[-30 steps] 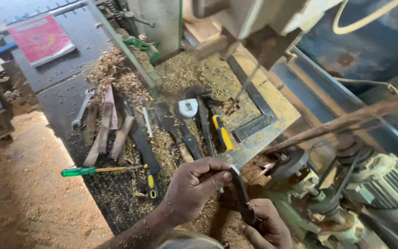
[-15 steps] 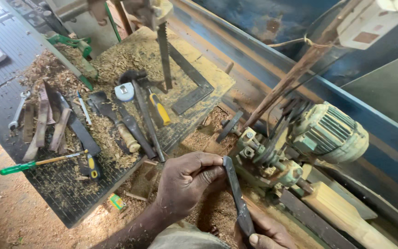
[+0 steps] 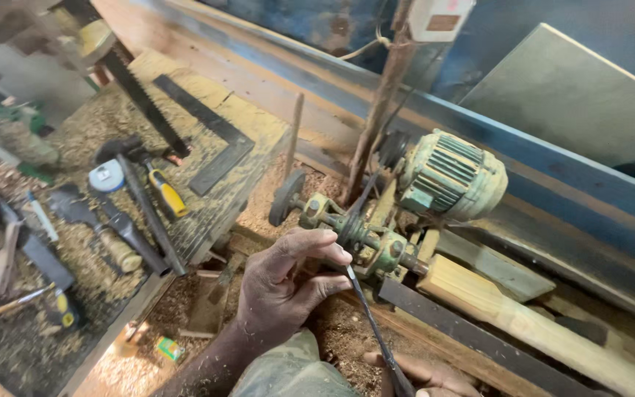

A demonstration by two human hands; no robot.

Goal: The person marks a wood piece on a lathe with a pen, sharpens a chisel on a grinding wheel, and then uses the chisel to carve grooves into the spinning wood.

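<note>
Dark chisel (image 3: 369, 316) handle cut off

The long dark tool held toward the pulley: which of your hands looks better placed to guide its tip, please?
Probably the left hand: its fingers pinch the tool close to the tip beside the pulley, whereas the right hand only grips the handle end.

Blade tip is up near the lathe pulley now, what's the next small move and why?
Probably ease the blade tip forward onto the pulley. The left hand pinches it just short of the pulley, the right hand holds its lower end, and the tip looks not quite seated.
</note>
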